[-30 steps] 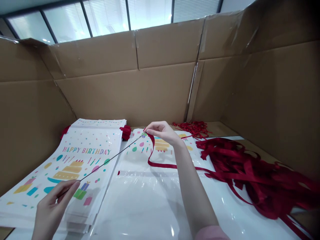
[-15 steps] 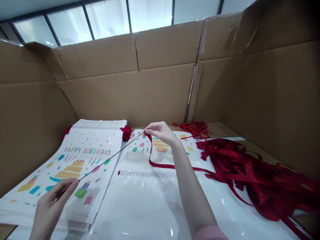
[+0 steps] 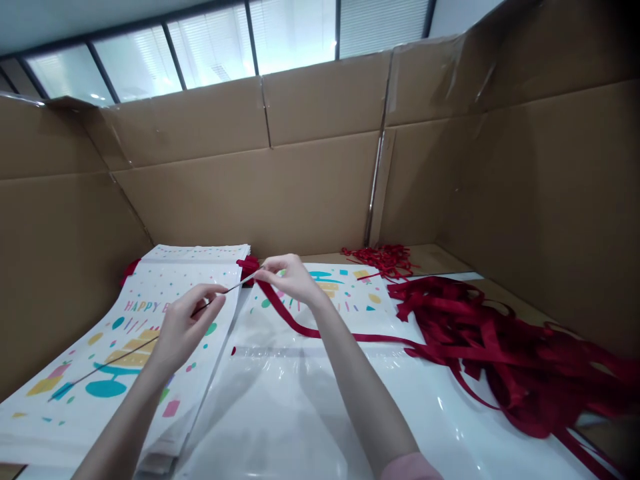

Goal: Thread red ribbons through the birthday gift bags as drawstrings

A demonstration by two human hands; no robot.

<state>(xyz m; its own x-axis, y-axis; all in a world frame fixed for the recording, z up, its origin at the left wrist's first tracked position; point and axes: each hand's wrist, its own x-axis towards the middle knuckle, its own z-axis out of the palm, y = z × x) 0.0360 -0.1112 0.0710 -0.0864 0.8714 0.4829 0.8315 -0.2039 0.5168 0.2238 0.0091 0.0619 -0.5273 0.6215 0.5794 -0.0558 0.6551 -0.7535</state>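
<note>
My left hand [image 3: 193, 323] is closed round a thin dark rod [image 3: 125, 353], which slants down to the left over a stack of printed white plastic bags [image 3: 165, 287]. Between the fingertips of my right hand [image 3: 290, 279] is the end of a red ribbon [image 3: 295, 325], together with the upper tip of the rod. From there the ribbon drops and runs right, behind my right forearm. Below both hands lies a glossy white bag [image 3: 260, 413] with a band across it and a small red spot at the band's left end. Its upper part shows a birthday print.
A large heap of red ribbon [image 3: 480, 333] lies on the right. Thin red scraps [image 3: 383, 259] are piled at the back. Red bundles [image 3: 247, 269] stick out beside the bag stack. Tall cardboard walls [image 3: 240, 193] enclose the back and sides.
My left hand has moved up and right along the rod, closer to my right hand. My right hand has shifted left and slightly down, drawing the ribbon end with it. The view has tilted slightly.
</note>
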